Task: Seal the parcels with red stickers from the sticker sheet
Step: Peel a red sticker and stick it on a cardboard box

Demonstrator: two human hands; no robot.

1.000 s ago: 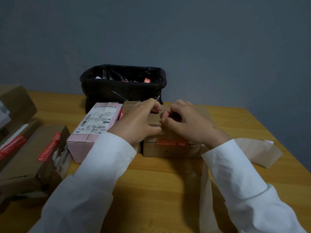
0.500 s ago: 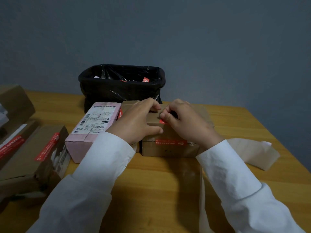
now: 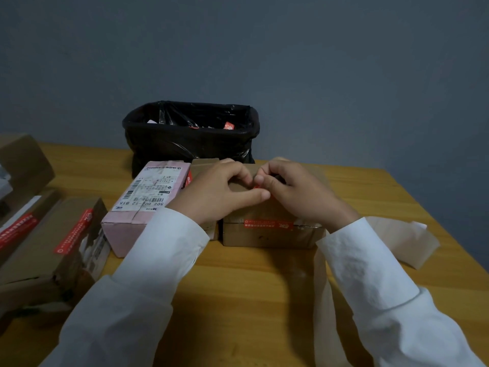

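Observation:
A brown cardboard parcel [image 3: 267,235] sits mid-table with one red sticker strip [image 3: 268,224] across its front top edge. Both hands are on its top. My left hand [image 3: 219,193] and my right hand [image 3: 301,193] meet fingertip to fingertip, fingers curled, pinching a small red sticker [image 3: 257,186] just above the parcel's lid; most of the sticker is hidden by the fingers. The beige sticker sheet backing [image 3: 404,238] lies at the right, partly under my right sleeve.
A pink parcel [image 3: 148,200] with a white label stands left of the brown one, and a thin brown box [image 3: 202,164] between them. Sealed brown parcels [image 3: 53,245] are stacked at the left edge. A black-lined bin [image 3: 190,136] stands behind, against the wall.
My hands have drawn closer together on the parcel top, and the red sticker now shows between the fingertips. The parcels have not moved.

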